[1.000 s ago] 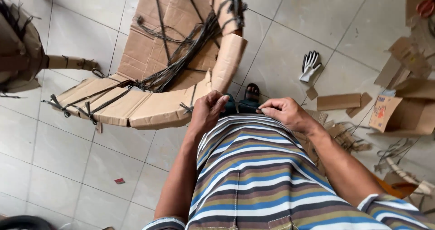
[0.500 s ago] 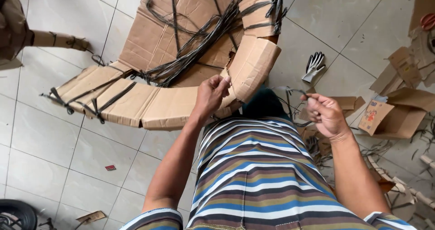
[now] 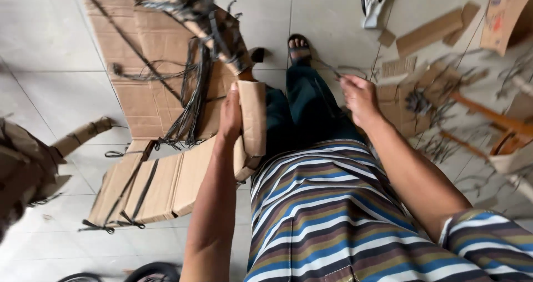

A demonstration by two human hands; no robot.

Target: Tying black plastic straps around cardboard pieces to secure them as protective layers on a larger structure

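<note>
Glossy floor tiles (image 3: 50,32); left hand (image 3: 230,115) grips curved cardboard wrapping (image 3: 252,121), right hand (image 3: 360,96) pinches thin strap (image 3: 327,68).

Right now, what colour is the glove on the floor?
White with dark stripes on the glove; the head view shows it.

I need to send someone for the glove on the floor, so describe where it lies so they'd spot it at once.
Start at the sandalled foot on the pale tiled floor. Look to its right, toward the scattered cardboard scraps. The glove lies flat just before them, white with dark stripes along its fingers, the only hand-shaped thing among brown pieces.
</note>
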